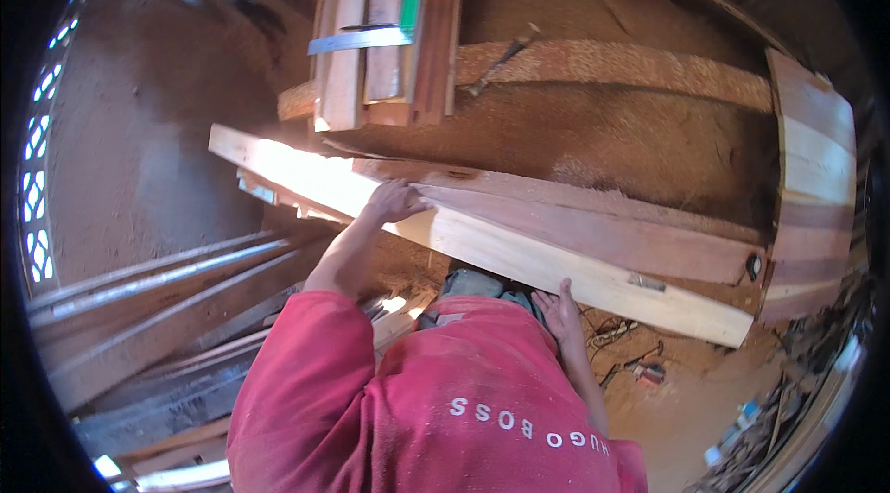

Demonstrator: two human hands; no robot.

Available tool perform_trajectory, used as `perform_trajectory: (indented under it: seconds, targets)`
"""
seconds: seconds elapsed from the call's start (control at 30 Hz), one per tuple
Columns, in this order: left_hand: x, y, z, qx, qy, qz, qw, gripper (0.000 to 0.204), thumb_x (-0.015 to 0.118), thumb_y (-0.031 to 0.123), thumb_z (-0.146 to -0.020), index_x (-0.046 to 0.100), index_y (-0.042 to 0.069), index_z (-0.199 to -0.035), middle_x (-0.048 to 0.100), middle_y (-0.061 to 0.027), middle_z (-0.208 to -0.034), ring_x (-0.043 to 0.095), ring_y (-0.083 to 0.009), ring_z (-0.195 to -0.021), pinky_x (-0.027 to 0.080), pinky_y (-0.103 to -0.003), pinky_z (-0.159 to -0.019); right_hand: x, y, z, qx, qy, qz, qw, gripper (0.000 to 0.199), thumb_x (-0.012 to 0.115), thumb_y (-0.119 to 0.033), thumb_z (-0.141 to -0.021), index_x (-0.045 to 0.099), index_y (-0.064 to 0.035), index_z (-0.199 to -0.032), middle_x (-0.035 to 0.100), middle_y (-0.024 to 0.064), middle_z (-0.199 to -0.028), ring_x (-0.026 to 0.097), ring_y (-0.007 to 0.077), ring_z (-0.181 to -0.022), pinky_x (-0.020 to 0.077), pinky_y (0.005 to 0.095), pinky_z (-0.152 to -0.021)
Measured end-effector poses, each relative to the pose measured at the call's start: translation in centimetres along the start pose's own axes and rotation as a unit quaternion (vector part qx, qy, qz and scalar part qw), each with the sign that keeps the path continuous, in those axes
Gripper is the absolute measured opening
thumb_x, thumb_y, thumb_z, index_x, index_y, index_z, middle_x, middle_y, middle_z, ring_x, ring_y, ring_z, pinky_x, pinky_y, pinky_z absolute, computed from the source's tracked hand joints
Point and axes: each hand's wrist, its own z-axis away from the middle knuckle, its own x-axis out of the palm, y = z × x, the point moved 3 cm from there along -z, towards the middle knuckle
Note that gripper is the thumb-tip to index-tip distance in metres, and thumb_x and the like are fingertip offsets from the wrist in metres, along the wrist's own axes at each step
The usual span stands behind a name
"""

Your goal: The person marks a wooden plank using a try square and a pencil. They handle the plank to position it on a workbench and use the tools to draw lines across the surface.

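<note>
A long pale wooden board (501,247) lies slantwise in front of my body, from the upper left down to the lower right. My left hand (396,201) is closed over it left of the middle, the fingers across its upper face. Lower right, my right hand (560,312) is at the near edge of the board with thumb and fingers apart. Whether its fingertips press the edge is hard to tell. Beside the pale board runs a reddish beam (593,215), partly overlapped by it. A small dark mark or piece (646,283) shows on the pale board.
Several planks (348,76) lie ahead, bearing a metal ruler (362,40) and a green item (410,13). A chisel-like tool (505,57) rests on a crossbeam (630,65). A striped panel (814,187) stands right. Stacked timber (167,317) fills the left; scraps (769,419) lie lower right.
</note>
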Motion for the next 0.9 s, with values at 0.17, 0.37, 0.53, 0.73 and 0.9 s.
perform_trajectory:
  seconds: [0.17, 0.37, 0.53, 0.73, 0.9]
  targets:
    - [-1.4, -1.7, 1.8, 0.004, 0.023, -0.015, 1.000, 0.086, 0.061, 0.078, -0.086, 0.067, 0.002, -0.126, 0.066, -0.0215, -0.125, 0.062, -0.0383, -0.121, 0.047, -0.048, -0.108, 3.8, 0.2, -0.4, 0.008, -0.020, 0.060, 0.998, 0.081, 0.056, -0.056, -0.102, 0.033, 0.0020, -0.153, 0.047, 0.0257, -0.150, 0.047, 0.0412, -0.141, 0.0450, 0.0521, -0.114]
    - [-3.5, -3.1, 1.1, -0.032, -0.014, -0.085, 0.996, 0.078, 0.063, 0.072, -0.088, 0.073, -0.001, -0.114, 0.068, -0.0253, -0.120, 0.066, -0.0401, -0.115, 0.053, -0.050, -0.098, 4.2, 3.6, -2.3, 0.111, -0.090, 0.075, 0.987, 0.086, 0.050, -0.062, -0.102, 0.026, -0.0021, -0.159, 0.045, 0.0246, -0.155, 0.043, 0.0395, -0.146, 0.0455, 0.0573, -0.112]
    - [-10.1, 4.9, -3.8, 0.169, 0.245, -0.045, 0.954, 0.035, 0.082, 0.033, -0.080, 0.076, 0.005, -0.100, 0.070, -0.0200, -0.103, 0.064, -0.0374, -0.102, 0.053, -0.046, -0.092, 4.6, 4.6, -3.3, 0.152, -0.127, 0.220, 0.955, 0.091, 0.040, -0.071, -0.101, 0.018, -0.0091, -0.165, 0.034, 0.0210, -0.165, 0.029, 0.0394, -0.154, 0.0279, 0.0624, -0.121]
    - [-23.5, 0.3, -10.3, -0.008, 0.546, -0.113, 0.830, 0.033, 0.064, 0.021, -0.094, 0.067, -0.001, -0.119, 0.069, -0.0220, -0.109, 0.065, -0.0394, -0.101, 0.051, -0.049, -0.089, 5.8, 5.4, -3.6, 0.144, -0.104, 0.269, 0.947, 0.086, 0.049, -0.068, -0.101, 0.036, -0.0059, -0.159, 0.052, 0.0123, -0.153, 0.053, 0.0307, -0.135, 0.0400, 0.0530, -0.112]
    - [-32.8, -12.3, -11.0, -0.092, 0.521, -0.080, 0.845, 0.038, 0.059, 0.013, -0.086, 0.070, 0.007, -0.121, 0.071, -0.0208, -0.115, 0.069, -0.0406, -0.103, 0.054, -0.044, -0.095, 6.9, 7.0, -7.9, -0.007, -0.121, 0.370, 0.921, 0.074, 0.049, -0.057, -0.106, 0.043, -0.0018, -0.155, 0.058, 0.0137, -0.145, 0.053, 0.0277, -0.130, 0.0415, 0.0418, -0.112]
